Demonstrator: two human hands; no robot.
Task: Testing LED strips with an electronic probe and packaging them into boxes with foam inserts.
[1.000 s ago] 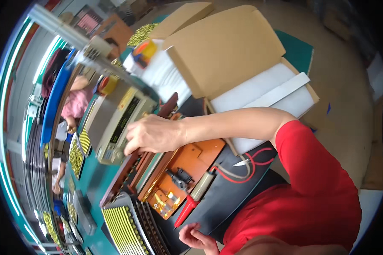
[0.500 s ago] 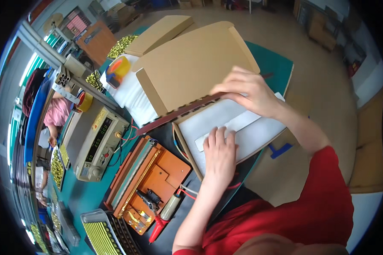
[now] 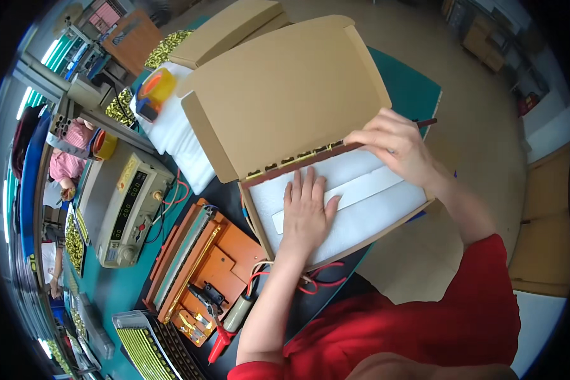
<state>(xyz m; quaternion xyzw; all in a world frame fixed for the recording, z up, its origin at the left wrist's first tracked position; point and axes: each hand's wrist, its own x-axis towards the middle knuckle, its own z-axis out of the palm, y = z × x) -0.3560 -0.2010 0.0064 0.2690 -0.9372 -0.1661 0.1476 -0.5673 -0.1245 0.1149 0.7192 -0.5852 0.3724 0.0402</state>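
Cardboard box at twelve o'clock now takes the long brown strip, brought over from the orange fixture: right hand pinches it, left hand rests spread flat on white foam.

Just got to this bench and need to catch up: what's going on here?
A person in red is working at an open cardboard box. The left hand lies flat on the white foam sheet inside, while the right hand holds a long dark strip along the box's hinge edge. An orange fixture sits alongside.
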